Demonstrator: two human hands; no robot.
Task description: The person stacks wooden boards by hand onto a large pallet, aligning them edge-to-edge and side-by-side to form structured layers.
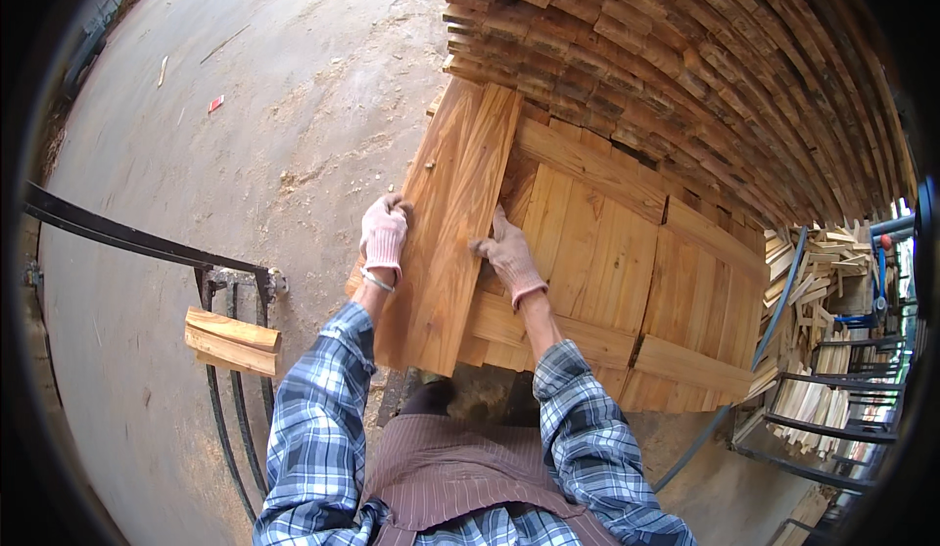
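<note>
Two wide brown wooden planks lie side by side, lengthwise before me, with their near ends towards my apron. My left hand, in a knitted work glove, grips the outer edge of the left plank. Opposite it, my gloved right hand holds the right plank's edge, its fingertips partly hidden. Beneath and to the right of the planks is a layer of paler boards, fitted edge to edge. Crosswise wooden strips lie over these boards near the far and near sides.
A tall stack of boards rises behind the work. At left, a black metal rack carries short wood pieces. Loose offcuts and metal racks stand at right. Sawdust and a small red packet lie on the concrete floor.
</note>
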